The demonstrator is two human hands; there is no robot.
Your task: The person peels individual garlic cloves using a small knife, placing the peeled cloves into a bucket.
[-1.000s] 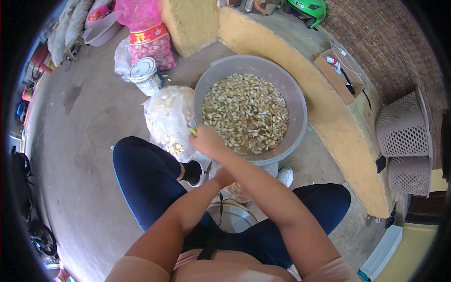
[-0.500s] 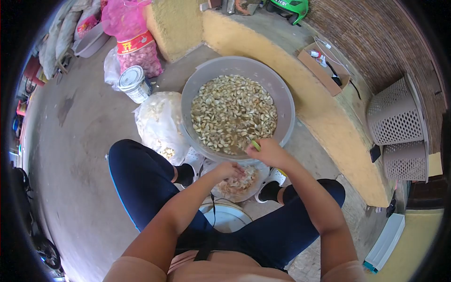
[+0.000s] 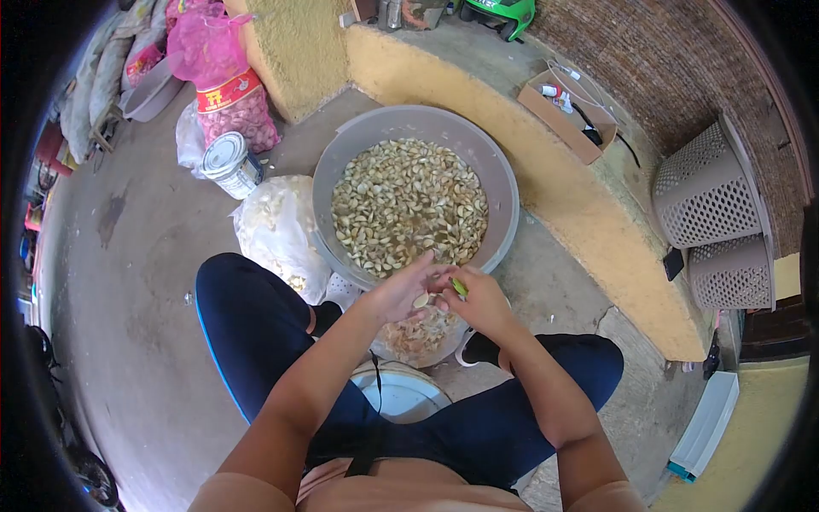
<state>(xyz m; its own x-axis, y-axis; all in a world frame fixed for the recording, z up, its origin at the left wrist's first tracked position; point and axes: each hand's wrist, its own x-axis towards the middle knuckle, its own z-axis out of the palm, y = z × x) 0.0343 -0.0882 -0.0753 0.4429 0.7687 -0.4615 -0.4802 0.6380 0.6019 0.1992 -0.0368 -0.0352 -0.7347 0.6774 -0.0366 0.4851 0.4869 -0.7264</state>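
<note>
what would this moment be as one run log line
left hand: at pale clove | right hand: holds green tool | tub: cloves in liquid | peels: beside tub

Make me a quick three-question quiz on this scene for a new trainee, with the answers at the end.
1. True or false: the large round grey plastic tub holds pale cloves sitting in liquid.
2. Multiple choice: the person's right hand grips a small object coloured A) blue, B) green, C) pink.
3. Fill the blank: the cylindrical pale-lidded container stands between the pink mesh sack and a bulging white translucent plastic ____.

Key: 1. True. 2. B. 3. Bag.
</note>
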